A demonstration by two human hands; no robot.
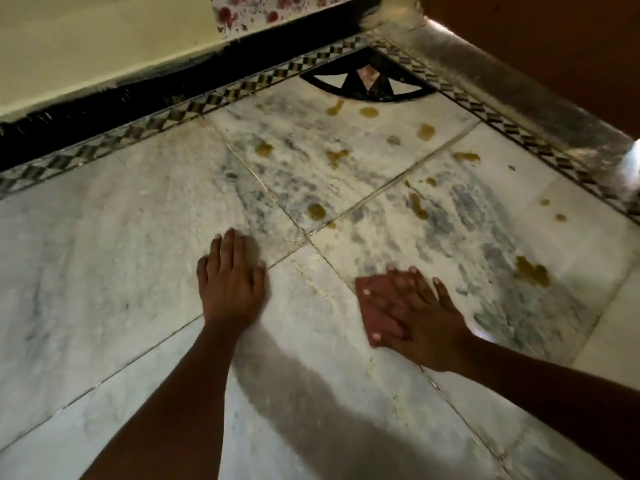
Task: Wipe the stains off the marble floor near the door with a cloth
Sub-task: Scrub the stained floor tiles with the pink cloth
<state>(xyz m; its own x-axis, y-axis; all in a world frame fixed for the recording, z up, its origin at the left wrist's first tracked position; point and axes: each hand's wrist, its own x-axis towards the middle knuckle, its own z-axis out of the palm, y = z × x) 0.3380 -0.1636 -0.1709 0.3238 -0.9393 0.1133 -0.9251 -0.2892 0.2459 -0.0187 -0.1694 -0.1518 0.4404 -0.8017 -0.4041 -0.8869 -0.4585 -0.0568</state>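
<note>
My right hand (420,315) lies flat, fingers spread, pressing a small reddish-brown cloth (372,303) onto the white marble floor (121,271). My left hand (230,278) rests palm down on the floor to the left, holding nothing. Several yellow-brown stains dot the tiles ahead: one large stain (532,271) lies just right of the cloth, another stain (317,211) sits near the tile joint, and more of them (367,112) spread toward the far corner.
A checkered inlay border (194,107) runs along a black skirting and pale wall (86,57) at the left. A black and white corner motif (369,81) marks the far corner. A grey stone threshold (519,95) and brown door (540,36) lie at the right.
</note>
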